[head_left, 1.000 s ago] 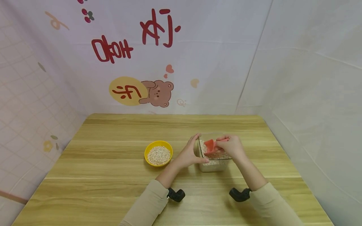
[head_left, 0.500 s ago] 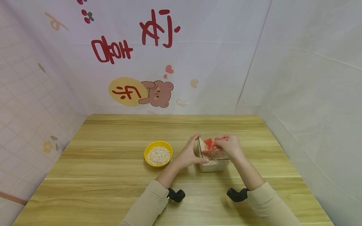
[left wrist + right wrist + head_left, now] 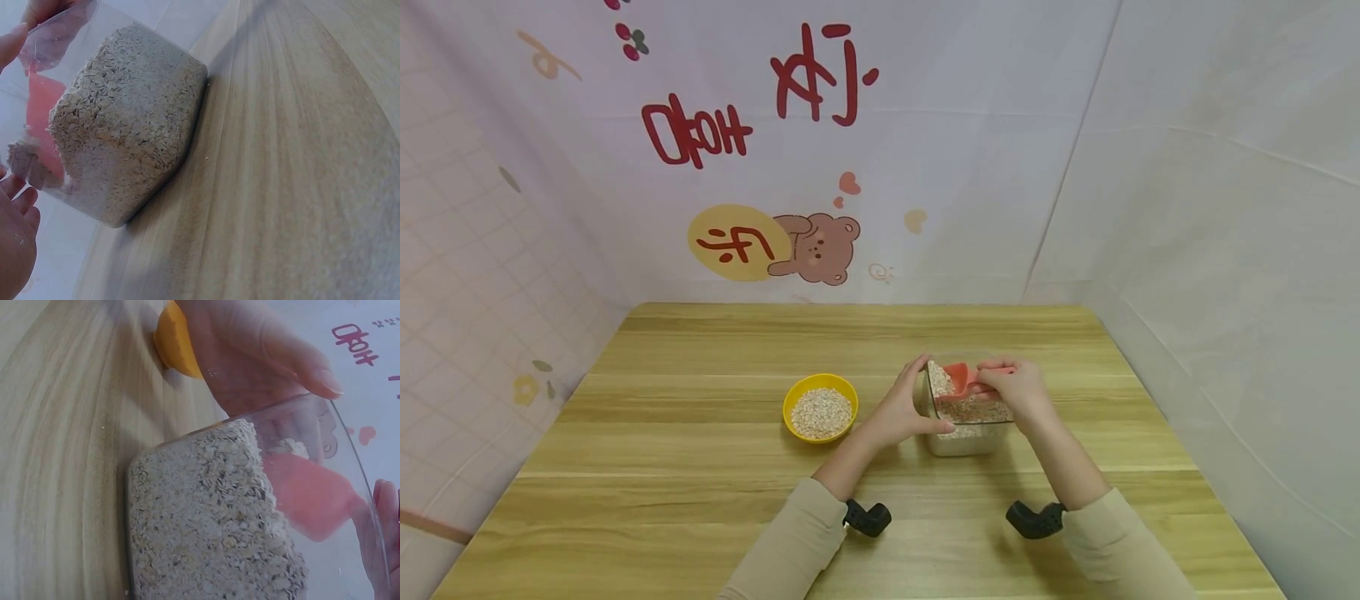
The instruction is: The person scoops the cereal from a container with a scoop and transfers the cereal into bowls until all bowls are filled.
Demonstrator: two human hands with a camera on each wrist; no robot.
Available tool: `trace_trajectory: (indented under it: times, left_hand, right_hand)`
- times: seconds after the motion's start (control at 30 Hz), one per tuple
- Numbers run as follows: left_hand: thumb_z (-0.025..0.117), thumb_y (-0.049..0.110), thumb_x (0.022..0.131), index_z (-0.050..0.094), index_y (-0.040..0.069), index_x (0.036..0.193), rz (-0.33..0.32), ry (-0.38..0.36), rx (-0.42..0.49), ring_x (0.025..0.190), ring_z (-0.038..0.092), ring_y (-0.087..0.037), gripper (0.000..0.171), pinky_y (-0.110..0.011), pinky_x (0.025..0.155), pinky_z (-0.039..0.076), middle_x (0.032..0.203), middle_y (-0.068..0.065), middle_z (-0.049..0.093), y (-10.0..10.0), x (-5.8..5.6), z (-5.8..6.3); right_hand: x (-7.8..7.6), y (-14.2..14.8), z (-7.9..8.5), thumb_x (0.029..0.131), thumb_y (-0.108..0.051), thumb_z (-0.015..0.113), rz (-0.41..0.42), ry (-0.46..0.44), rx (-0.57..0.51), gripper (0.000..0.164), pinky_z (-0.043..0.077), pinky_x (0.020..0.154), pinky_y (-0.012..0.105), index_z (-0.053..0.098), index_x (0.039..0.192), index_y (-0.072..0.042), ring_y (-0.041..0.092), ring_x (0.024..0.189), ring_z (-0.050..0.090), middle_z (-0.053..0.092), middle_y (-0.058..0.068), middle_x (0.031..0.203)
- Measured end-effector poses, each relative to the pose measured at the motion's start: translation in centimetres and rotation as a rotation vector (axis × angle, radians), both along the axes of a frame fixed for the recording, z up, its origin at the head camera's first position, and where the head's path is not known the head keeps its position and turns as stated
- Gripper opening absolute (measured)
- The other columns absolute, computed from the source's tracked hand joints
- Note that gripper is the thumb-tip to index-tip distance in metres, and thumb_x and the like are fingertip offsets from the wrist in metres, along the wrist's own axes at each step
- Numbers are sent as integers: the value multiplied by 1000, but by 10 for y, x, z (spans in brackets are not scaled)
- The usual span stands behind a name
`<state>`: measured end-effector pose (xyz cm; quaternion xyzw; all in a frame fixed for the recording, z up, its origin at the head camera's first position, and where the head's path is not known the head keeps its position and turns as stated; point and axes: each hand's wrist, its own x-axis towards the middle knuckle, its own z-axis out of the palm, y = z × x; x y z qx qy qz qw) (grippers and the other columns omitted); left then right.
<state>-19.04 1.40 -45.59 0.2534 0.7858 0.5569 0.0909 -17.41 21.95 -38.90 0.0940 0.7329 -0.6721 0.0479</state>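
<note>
My left hand [image 3: 898, 414] holds the left side of a clear plastic container [image 3: 966, 447], thumb at the near rim and fingers toward the far corner. Rolled oats [image 3: 125, 94] fill much of it, with a sloping top in both wrist views. My right hand [image 3: 1021, 393] grips the handle of a pinkish-red scoop [image 3: 957, 380], whose head is inside the container at the left, over the oats. A small heap of oats [image 3: 30, 164] shows at the scoop's mouth, close to my left fingers. The handle is partly hidden by my right fingers.
Left of the container stands a yellow bowl [image 3: 788, 408] with oats in it. Both are on a wooden table [image 3: 700, 500]. A white printed cloth [image 3: 970, 125] hangs behind the table, with more cloth at either side.
The scoop first moved left and slightly away from me inside the container, then a little right again, and now sits flatter. My left hand, the container and the bowl have stayed put.
</note>
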Motion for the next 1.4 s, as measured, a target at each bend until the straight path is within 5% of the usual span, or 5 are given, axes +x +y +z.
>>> trace_trajectory:
  times: [0.93,1.4]
  left_hand:
    - [87,40,67,11,33,154,9,13,-49,142,14,-27,116,-58,107,22,159,-3,10,-3,-2,0]
    - [87,40,67,12,30,154,16,42,-58,143,12,-24,115,-58,108,21,159,0,10,-11,3,14]
  right_hand:
    - [10,27,-4,94,-2,56,-7,2,-131,33,54,66,21,50,121,16,9,68,66,69,2,79]
    - [16,24,8,94,-1,55,4,22,-174,39,53,62,19,44,127,18,7,65,66,69,1,76]
